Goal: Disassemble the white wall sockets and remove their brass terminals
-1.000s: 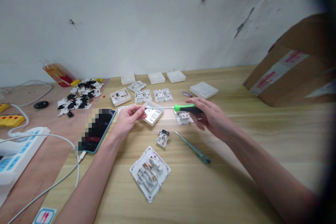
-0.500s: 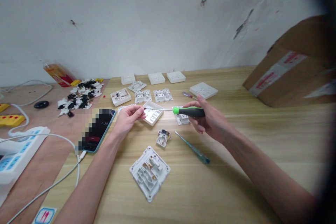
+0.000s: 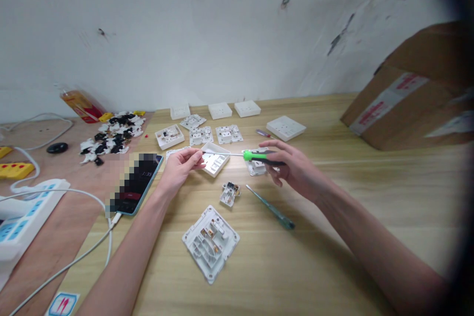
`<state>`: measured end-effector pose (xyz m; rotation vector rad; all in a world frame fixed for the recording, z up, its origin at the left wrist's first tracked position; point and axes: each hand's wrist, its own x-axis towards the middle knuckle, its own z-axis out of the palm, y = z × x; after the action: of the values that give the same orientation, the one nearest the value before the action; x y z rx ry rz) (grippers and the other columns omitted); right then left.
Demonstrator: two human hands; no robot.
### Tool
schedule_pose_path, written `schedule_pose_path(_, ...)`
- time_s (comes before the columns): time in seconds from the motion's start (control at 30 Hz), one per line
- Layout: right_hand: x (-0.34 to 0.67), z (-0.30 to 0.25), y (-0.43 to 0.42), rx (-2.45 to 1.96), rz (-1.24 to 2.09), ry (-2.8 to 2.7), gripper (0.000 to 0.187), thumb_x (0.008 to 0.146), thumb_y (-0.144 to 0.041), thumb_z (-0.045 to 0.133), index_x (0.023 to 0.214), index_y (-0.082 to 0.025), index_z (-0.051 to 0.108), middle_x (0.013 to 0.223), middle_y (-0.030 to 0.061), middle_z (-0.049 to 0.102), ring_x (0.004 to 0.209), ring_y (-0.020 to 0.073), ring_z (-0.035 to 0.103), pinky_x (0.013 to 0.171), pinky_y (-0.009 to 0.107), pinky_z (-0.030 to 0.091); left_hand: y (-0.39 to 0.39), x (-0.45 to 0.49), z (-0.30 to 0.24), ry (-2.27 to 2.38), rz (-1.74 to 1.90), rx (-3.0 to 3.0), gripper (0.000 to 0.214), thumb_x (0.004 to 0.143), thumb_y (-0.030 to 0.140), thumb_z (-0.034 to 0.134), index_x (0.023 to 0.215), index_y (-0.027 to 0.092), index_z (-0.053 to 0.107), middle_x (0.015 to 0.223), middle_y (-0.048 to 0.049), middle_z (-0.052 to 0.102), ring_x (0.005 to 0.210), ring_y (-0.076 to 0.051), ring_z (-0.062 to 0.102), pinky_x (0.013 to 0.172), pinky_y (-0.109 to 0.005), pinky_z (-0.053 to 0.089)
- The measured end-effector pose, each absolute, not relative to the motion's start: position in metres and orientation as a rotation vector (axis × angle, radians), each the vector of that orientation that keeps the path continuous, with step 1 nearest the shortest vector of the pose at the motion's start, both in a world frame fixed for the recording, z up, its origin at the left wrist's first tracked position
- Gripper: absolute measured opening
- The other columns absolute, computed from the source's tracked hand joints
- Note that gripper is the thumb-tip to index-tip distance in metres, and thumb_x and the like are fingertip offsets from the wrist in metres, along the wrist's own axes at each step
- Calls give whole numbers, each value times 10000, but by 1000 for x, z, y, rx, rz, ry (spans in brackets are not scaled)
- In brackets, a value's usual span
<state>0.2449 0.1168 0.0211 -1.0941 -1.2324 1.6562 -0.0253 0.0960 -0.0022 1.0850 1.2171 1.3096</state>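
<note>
A screwdriver (image 3: 255,156) with a green and black handle lies level across the middle of the view. My right hand (image 3: 291,165) has its fingers around the handle. The thumb and fingers of my left hand (image 3: 185,163) pinch the tip end of its shaft; the very tip is hidden. Beneath the shaft sits an open white box (image 3: 215,163). A white socket plate (image 3: 255,167) is partly covered by my right hand. Nearer to me are a small white switch module (image 3: 229,194), a teal screwdriver (image 3: 272,207) and a large upturned socket panel (image 3: 211,243).
White boxes (image 3: 286,128) and socket plates (image 3: 228,134) spread along the back. At left are a phone (image 3: 138,182) on a cable, a power strip (image 3: 40,207) and a heap of black and white parts (image 3: 111,138). A cardboard box (image 3: 403,94) stands at right.
My right hand's fingers have shifted on the handle, now stretched over its top, and the green and black handle has turned. My left hand keeps its pinch in the same place.
</note>
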Motion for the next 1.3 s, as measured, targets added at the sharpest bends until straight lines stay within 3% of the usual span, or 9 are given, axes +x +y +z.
schedule_pose_path(0.17, 244, 21, 117, -1097, 1660, -1209, 287, 824, -440, 620, 983, -202, 589, 548, -47, 486, 426, 80, 376, 326, 191, 315, 96, -25, -2, 1226, 1295, 1121, 375, 654, 447, 811, 805, 121, 705, 744, -16, 666, 685, -116, 615, 720, -265, 558)
schedule_pose_path(0.27, 245, 20, 118, -1079, 1642, -1210, 291, 781, -378, 689, 996, -209, 592, 640, -32, 548, 469, 79, 425, 352, 189, 359, 96, -25, -1, 1237, 1285, 1152, 371, 678, 450, 791, 825, 123, 696, 751, -22, 668, 688, -119, 616, 691, -248, 556)
schedule_pose_path(0.4, 244, 20, 117, -1094, 1661, -1261, 335, 849, -498, 581, 956, -183, 620, 528, -40, 490, 418, 79, 384, 344, 200, 349, 94, -25, -4, 1257, 1202, 1225, 358, 740, 453, 733, 880, 136, 646, 802, -50, 697, 589, -108, 593, 456, -186, 497)
schedule_pose_path(0.53, 244, 19, 117, -1095, 1603, -1275, 206, 767, -330, 689, 892, -179, 626, 550, -45, 497, 449, 76, 417, 372, 194, 374, 91, -24, -9, 1335, 1118, 1393, 311, 833, 469, 619, 917, 176, 559, 871, -53, 730, 345, -37, 449, 288, -141, 294)
schedule_pose_path(0.63, 245, 20, 117, -1067, 1625, -1282, 195, 737, -277, 705, 887, -184, 621, 612, -34, 529, 491, 88, 472, 389, 202, 395, 88, -24, -12, 1352, 1044, 1469, 305, 861, 477, 580, 929, 182, 541, 789, -43, 729, 294, -34, 415, 287, -146, 274)
schedule_pose_path(0.8, 251, 20, 117, -1021, 1687, -1345, 302, 847, -472, 593, 937, -184, 618, 677, 20, 608, 525, 117, 521, 391, 221, 401, 86, -25, -13, 1339, 977, 1453, 360, 831, 516, 607, 945, 176, 570, 692, -31, 713, 269, -47, 412, 273, -155, 247)
schedule_pose_path(0.93, 254, 21, 117, -991, 1666, -1354, 283, 747, -305, 726, 985, -205, 610, 697, 4, 611, 558, 119, 536, 418, 220, 428, 85, -27, -8, 1339, 953, 1397, 373, 834, 515, 606, 955, 164, 568, 606, -33, 705, 248, -48, 383, 275, -153, 204)
schedule_pose_path(1.1, 250, 21, 114, -965, 1690, -1326, 244, 839, -419, 617, 933, -193, 617, 690, 19, 609, 540, 115, 529, 399, 217, 411, 83, -26, -3, 1291, 958, 1423, 365, 832, 492, 622, 925, 140, 597, 701, -62, 725, 280, -31, 384, 289, -154, 222)
schedule_pose_path(1.3, 246, 20, 117, -990, 1592, -1224, 204, 822, -391, 640, 853, -198, 580, 617, -16, 560, 474, 92, 451, 385, 213, 384, 84, -25, -5, 1387, 1054, 1340, 322, 799, 454, 671, 879, 142, 657, 749, -47, 710, 322, -34, 408, 304, -165, 274)
